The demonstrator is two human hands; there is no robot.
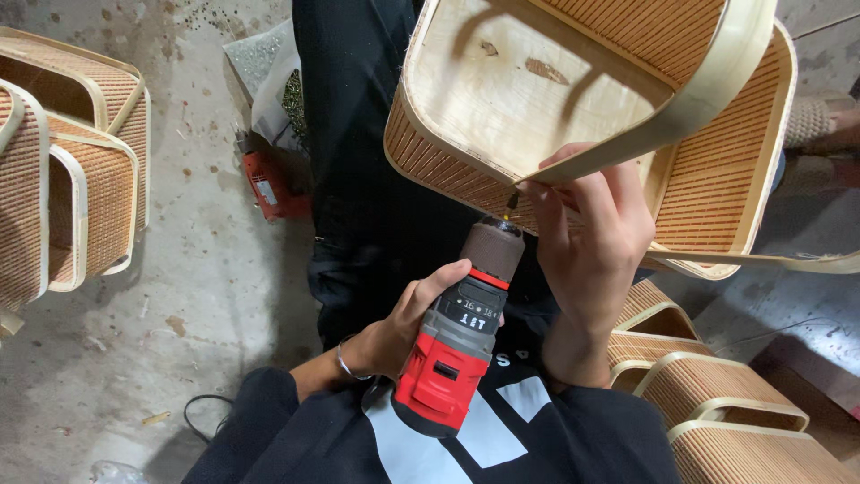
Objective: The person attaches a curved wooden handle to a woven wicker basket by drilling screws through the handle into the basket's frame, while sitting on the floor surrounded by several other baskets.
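Basket (573, 99) up in the middle of the view — a bamboo-slat tray with a pale plywood bottom and a bent wooden handle strip, tipped so its underside faces the camera. It lies just above and ahead of both hands. The cordless drill (461, 332), red and grey, points up and slightly right, its long axis running from the person's lap toward the basket's lower rim, and the bit (511, 204) meets that rim right where the handle strip crosses it. The left hand (394, 327) is wrapped tight round the drill's grip, a thin bracelet on the wrist. The right hand (591, 242) is the nearer one to the basket, fingers closed over the handle strip, pinching it against the rim beside the bit.

On the drill body sits a small black label with white figures, facing the camera. To the left on the concrete floor (197, 296) lies a second red power tool (269, 184) with a pale label — above it a clear bag of small screws (260, 63). Finished baskets are stacked at the far left (63, 170) and lower right (717, 394).
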